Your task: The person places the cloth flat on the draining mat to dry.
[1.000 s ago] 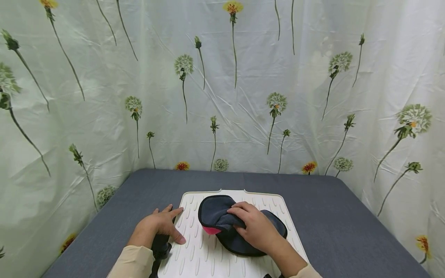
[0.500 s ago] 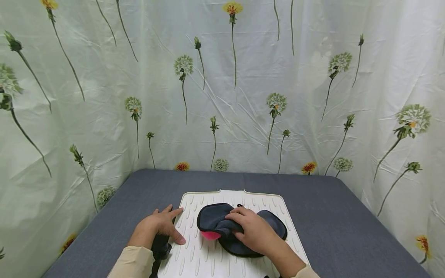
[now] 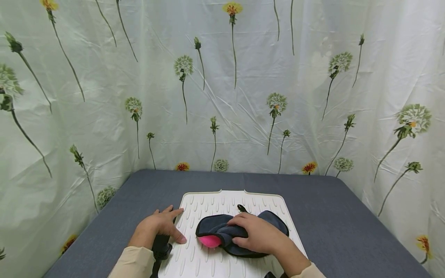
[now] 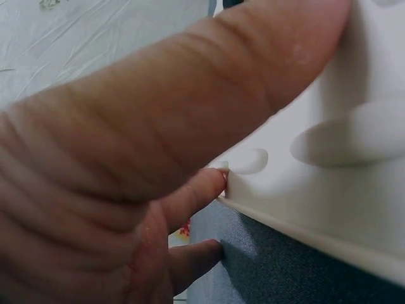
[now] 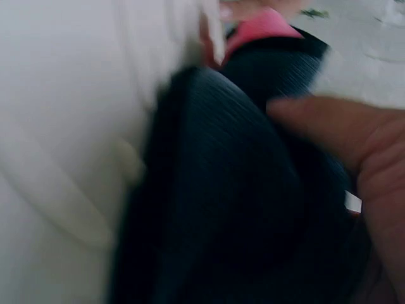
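Observation:
A dark navy cloth (image 3: 212,222) with black edging and a pink underside (image 3: 210,241) lies bunched on a white ridged board (image 3: 194,258). My right hand (image 3: 259,233) grips the middle of the cloth, thumb on the near side; in the right wrist view the cloth (image 5: 234,177) is folded beside the thumb. A black loop (image 3: 242,208) sticks out beyond the fingers. My left hand (image 3: 158,226) rests at the board's left edge with fingers spread. In the left wrist view its thumb (image 4: 190,101) lies over the board and one fingertip touches the rim.
The board lies on a table with a dark blue-grey cover (image 3: 333,227). A white curtain (image 3: 243,116) printed with dandelions hangs behind and at both sides. Black straps (image 3: 161,247) sit near the wrists.
The left part of the cloth has come down toward me, in my right hand's grip. More pink shows, and the black loop has come into view. My left hand stays in place.

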The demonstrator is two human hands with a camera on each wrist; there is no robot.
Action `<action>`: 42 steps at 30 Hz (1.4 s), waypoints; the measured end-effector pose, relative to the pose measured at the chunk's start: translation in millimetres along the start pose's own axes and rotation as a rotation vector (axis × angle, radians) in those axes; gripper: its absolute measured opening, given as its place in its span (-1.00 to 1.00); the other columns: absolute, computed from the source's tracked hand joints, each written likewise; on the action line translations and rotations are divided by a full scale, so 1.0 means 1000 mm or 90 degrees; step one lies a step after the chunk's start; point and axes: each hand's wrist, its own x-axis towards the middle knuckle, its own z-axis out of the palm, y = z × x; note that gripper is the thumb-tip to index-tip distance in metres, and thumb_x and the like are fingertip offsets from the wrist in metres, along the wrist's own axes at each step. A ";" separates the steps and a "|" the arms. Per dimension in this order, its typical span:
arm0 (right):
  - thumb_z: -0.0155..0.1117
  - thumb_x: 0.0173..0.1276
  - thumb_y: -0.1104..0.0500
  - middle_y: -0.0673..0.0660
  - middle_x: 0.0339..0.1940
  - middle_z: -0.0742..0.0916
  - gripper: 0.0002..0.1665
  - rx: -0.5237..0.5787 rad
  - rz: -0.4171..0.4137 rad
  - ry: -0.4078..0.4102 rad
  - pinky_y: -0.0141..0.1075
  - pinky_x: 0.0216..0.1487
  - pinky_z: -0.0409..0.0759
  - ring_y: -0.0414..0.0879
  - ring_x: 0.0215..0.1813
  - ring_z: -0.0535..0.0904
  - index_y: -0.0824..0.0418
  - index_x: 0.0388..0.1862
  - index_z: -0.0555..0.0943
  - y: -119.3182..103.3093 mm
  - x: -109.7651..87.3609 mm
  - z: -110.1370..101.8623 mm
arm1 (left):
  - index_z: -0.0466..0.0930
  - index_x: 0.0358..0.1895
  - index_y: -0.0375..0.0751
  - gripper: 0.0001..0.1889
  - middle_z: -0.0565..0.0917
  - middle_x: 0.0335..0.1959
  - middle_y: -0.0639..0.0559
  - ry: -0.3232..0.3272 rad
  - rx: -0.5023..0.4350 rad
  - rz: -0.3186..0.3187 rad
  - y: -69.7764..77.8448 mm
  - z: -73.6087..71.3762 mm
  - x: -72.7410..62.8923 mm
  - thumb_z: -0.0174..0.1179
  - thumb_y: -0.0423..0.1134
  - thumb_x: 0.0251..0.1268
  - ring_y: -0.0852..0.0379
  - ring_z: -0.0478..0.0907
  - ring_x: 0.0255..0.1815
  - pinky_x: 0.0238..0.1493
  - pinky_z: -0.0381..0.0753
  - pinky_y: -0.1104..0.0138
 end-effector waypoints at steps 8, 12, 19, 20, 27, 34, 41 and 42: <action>0.30 0.46 -0.15 0.14 0.31 0.65 -0.44 0.060 0.108 0.082 0.17 0.32 0.51 0.18 0.38 0.54 0.09 0.30 0.59 0.029 -0.018 -0.036 | 0.35 0.52 -0.04 0.09 0.15 0.59 -0.43 0.003 0.003 0.026 -0.001 0.000 0.004 0.66 0.12 -0.19 -0.73 -0.05 0.52 0.34 0.08 -0.55; 0.33 0.45 -0.07 0.22 0.31 0.65 -0.47 0.060 0.174 0.098 0.21 0.33 0.48 0.26 0.40 0.52 0.15 0.29 0.60 0.045 -0.029 -0.050 | 0.39 0.49 -0.10 0.00 0.21 0.55 -0.44 0.010 -0.001 0.039 -0.001 -0.002 0.004 0.62 0.11 -0.09 -0.69 0.04 0.51 0.35 0.13 -0.51; 0.34 0.43 0.01 0.31 0.24 0.68 -0.48 0.027 0.244 0.090 0.21 0.26 0.51 0.31 0.30 0.57 0.25 0.25 0.60 0.068 -0.040 -0.059 | 0.40 0.48 -0.15 -0.11 0.24 0.53 -0.44 0.029 0.003 0.052 0.002 -0.002 0.003 0.49 0.16 0.10 -0.58 0.22 0.48 0.35 0.28 -0.40; 0.34 0.43 0.02 0.32 0.22 0.69 -0.49 0.024 0.249 0.088 0.21 0.25 0.52 0.31 0.28 0.59 0.26 0.24 0.61 0.070 -0.040 -0.059 | 0.41 0.47 -0.16 -0.13 0.26 0.52 -0.44 0.036 0.005 0.063 0.002 -0.002 0.003 0.47 0.16 0.13 -0.57 0.24 0.48 0.35 0.29 -0.39; 0.37 0.39 0.09 0.34 0.12 0.73 -0.54 0.021 0.269 0.073 0.22 0.18 0.55 0.32 0.20 0.62 0.31 0.17 0.63 0.080 -0.040 -0.055 | 0.51 0.37 -0.24 -0.28 0.42 0.44 -0.39 0.108 -0.004 0.141 0.010 0.001 0.002 0.39 0.12 0.24 -0.54 0.26 0.47 0.38 0.27 -0.36; 0.40 0.35 0.09 0.30 -0.05 0.77 -0.70 -0.068 0.284 0.080 0.26 0.15 0.49 0.32 0.08 0.64 0.25 -0.05 0.70 0.088 -0.043 -0.049 | 0.67 -0.31 -0.07 -0.73 0.61 0.26 -0.24 0.194 0.004 0.208 0.027 0.012 0.001 0.40 0.04 0.24 -0.54 0.28 0.45 0.37 0.30 -0.36; 0.43 0.30 0.07 0.25 -0.19 0.79 -0.81 -0.110 0.269 0.088 0.22 0.06 0.47 0.28 -0.01 0.67 0.16 -0.24 0.72 0.091 -0.042 -0.044 | 0.62 -0.53 0.02 -0.69 0.54 0.36 -0.24 0.187 0.047 0.191 0.039 0.023 0.001 0.41 0.09 0.23 -0.58 0.17 0.52 0.37 0.29 -0.39; 0.44 0.29 0.07 0.24 -0.21 0.79 -0.82 -0.116 0.266 0.090 0.20 0.05 0.48 0.27 -0.03 0.68 0.15 -0.26 0.72 0.091 -0.042 -0.043 | 0.62 -0.53 0.02 -0.68 0.54 0.36 -0.23 0.182 0.048 0.185 0.040 0.024 0.001 0.41 0.09 0.23 -0.57 0.16 0.52 0.38 0.28 -0.39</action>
